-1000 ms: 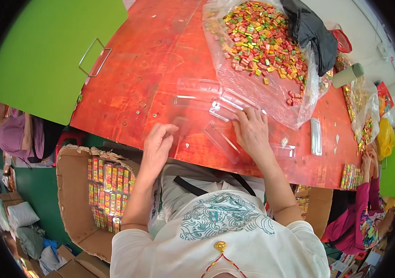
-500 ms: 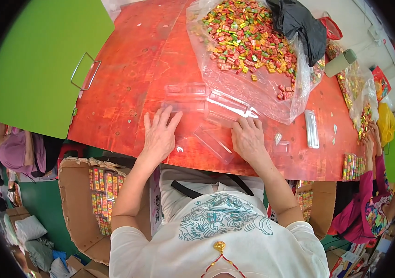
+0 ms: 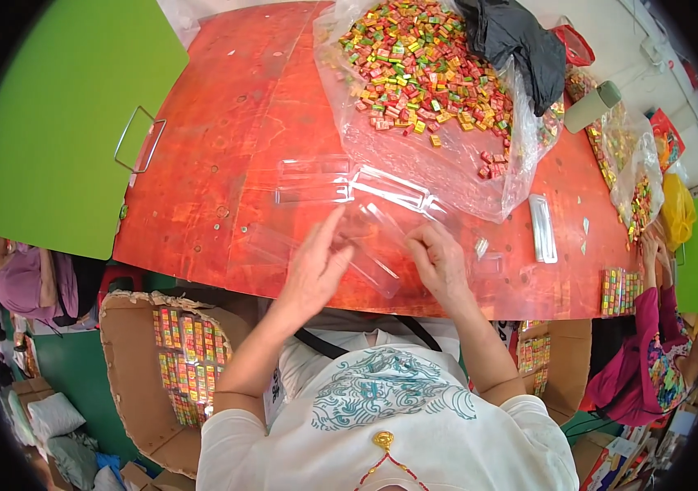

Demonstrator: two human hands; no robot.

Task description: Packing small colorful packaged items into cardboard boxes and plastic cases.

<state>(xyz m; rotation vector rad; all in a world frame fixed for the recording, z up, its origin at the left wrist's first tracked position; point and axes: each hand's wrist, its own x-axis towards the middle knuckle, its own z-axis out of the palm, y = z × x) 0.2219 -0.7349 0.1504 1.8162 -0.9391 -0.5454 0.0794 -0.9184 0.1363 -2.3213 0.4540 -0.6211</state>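
Several long, clear plastic trays lie in front of me on the red table. My left hand (image 3: 316, 266) is over the near part of the table, forefinger stretched and thumb apart, with nothing visibly gripped. Beyond its fingertips is a clear tray (image 3: 309, 195). Another clear tray (image 3: 377, 272) lies slanted between the hands. My right hand (image 3: 439, 258) is closed, its fingers curled at the end of a tilted clear plastic tray (image 3: 385, 222). A brighter clear tray (image 3: 394, 190) rests just past it.
A clear bag (image 3: 455, 176) of small, colourful wrapped pieces (image 3: 422, 74) spreads at the back, with a black bag (image 3: 520, 49) beside it. A silvery packet (image 3: 542, 229) lies right. Cardboard boxes (image 3: 132, 360) flank me. A co-worker's hands (image 3: 653, 250) are at the far right.
My left hand has moved right and nearer, its forefinger now pointing inward. My right hand has curled its fingers, and a clear tray now tilts up beside it.
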